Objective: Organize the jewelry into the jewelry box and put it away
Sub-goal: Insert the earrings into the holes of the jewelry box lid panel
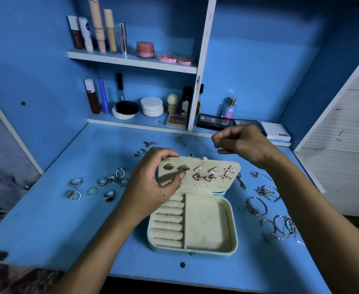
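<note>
I am seeing the left hand [153,183] gripping the left edge of the raised earring panel [199,175] of the jewelry box [193,221]: its fingers are curling over the panel's top corner while the thumb is pressing on the panel face just beside the second green earring [183,168]. The hand is covering the panel's lower left area, so I cannot tell what is pinned there.

The right hand [242,143] is hovering above and behind the box, fingers curled, with thumb and forefinger closing together at their tips. Whether something tiny is being pinched between them I cannot tell; nothing is resolving at that spot.

On the panel I am reading a first green earring [169,167], a pair of white stone earrings [206,169], a pair of gold earrings [204,177] and two starfish earrings [228,171]. The box is lying open at the middle of the blue desk [68,230]; its ring rolls [170,219] and its wide tray compartment [206,223] are holding no jewelry that I can make out.

Rings [95,185] are lying loose on the desk left of the box. Bracelets and chains [267,206] are lying right of it, tangled and hard to separate. Small dark pieces [146,147] behind the box are too small to identify. The forearms are running out of the bottom of the view.
</note>
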Demonstrator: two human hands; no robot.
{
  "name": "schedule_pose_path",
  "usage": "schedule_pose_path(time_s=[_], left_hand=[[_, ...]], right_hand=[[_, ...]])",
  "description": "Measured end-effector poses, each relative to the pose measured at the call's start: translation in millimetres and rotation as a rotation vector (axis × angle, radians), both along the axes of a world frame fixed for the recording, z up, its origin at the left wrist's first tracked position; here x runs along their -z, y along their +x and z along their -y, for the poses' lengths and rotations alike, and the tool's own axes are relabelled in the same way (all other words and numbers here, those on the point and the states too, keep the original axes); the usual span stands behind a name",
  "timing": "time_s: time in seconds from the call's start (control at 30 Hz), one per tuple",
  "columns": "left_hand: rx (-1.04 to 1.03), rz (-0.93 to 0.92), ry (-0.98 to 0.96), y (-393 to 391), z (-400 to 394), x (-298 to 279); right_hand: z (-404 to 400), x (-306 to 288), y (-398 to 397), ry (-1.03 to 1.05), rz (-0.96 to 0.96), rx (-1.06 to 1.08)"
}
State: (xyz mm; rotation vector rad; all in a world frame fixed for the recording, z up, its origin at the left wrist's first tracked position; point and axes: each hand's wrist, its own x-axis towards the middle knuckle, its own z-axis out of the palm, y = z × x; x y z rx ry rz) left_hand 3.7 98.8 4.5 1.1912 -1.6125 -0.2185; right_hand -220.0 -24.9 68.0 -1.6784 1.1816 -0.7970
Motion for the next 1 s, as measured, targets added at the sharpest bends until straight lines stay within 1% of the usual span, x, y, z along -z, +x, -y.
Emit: schedule_pose_path(time_s=[0.27, 0.4, 0.7, 0.9, 1.0], left_hand=[[0.045, 0.075, -0.101, 2.2, -20.0, 14.7], [0.051, 0.094, -0.134, 3.4, -23.9, 19.0], [0.028, 0.096, -0.149, 4.7, -26.5, 21.2], [0.025, 0.091, -0.148, 5.2, -27.2, 21.8], [0.029, 0.092, -0.144, 5.7, -27.5, 22.2]], right_hand=[[-28.0, -5.8, 17.6, 0.048, -0.075, -0.147], [-36.9, -3.4, 24.9, 0.017, -0.186, -0.235], [-58.2, -15.5, 36.9, -0.063, -0.354, -0.407], [-64.0, -18.3, 43.5, -0.083, -0.427, -0.478], [-64.7, -19.6, 45.4, -0.066, -0.432, -0.504]])
